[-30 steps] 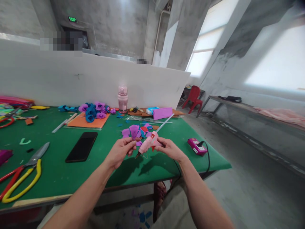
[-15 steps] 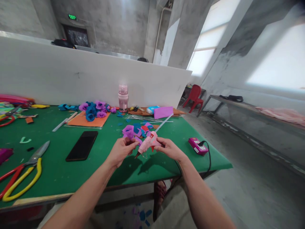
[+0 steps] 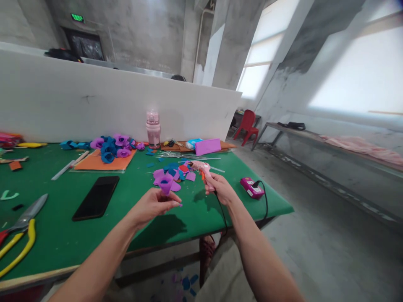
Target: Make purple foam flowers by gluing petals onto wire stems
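Note:
My left hand (image 3: 153,206) is closed on a purple paper flower (image 3: 166,183), which stands up behind the fingers and shows blue inside. A tiny purple bit sticks out at the fingertips. In my right hand (image 3: 221,188) is a pink hot glue gun (image 3: 203,168) with an orange trigger, gripped by its handle. Its nozzle points left, away from the flower, and a clear glue stick (image 3: 217,169) comes out of the back. Behind the flower lie loose purple and blue paper petals (image 3: 189,176). Finished purple and blue paper flowers (image 3: 108,151) rest on an orange sheet (image 3: 103,164).
A black phone (image 3: 96,198) and yellow-and-red-handled scissors (image 3: 29,218) lie to the left. At the back stands a pink bottle (image 3: 153,131) before a white board (image 3: 119,98). A magenta power box (image 3: 252,188) with a black cord sits near the table's right edge.
My right hand has swung the glue gun away from the flower, its nozzle turning from down-left to up-left. My left hand has moved slightly left and lower. The view has shifted right.

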`<state>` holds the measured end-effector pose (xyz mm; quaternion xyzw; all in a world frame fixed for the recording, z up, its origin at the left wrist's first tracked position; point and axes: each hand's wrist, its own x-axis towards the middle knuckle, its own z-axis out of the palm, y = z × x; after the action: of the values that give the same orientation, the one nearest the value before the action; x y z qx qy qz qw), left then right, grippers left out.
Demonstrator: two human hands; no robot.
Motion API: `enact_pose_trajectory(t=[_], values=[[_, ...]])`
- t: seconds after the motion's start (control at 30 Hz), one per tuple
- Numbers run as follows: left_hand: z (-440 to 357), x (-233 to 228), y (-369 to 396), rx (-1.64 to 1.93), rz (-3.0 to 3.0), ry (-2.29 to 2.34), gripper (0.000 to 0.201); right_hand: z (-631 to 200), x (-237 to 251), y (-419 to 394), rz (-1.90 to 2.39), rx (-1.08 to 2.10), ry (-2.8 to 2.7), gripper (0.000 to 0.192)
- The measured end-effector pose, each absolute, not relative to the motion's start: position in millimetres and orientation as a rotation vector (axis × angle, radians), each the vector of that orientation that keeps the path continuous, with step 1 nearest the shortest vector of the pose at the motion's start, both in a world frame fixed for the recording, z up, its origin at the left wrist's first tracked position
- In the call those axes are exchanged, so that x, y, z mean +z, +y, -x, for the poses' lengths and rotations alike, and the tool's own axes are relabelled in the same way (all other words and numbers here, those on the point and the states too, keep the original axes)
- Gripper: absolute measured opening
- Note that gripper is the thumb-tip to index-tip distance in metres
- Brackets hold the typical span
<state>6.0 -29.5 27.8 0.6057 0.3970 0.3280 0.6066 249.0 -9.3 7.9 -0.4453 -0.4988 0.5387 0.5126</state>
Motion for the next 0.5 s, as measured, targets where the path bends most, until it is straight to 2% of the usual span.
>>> enact_pose_trajectory(t=[0.27, 0.5], values=[[-12.0, 23.2, -22.8, 1.144, -1.166, 0.945, 0.026, -228.4, 12.0, -15.6, 0.958, 1.446, -1.174, 0.031], [-18.8, 21.2, -18.6, 1.262, -1.008, 0.879, 0.031, -206.2, 8.8, -18.0, 0.953, 1.39, -1.291, 0.035]])
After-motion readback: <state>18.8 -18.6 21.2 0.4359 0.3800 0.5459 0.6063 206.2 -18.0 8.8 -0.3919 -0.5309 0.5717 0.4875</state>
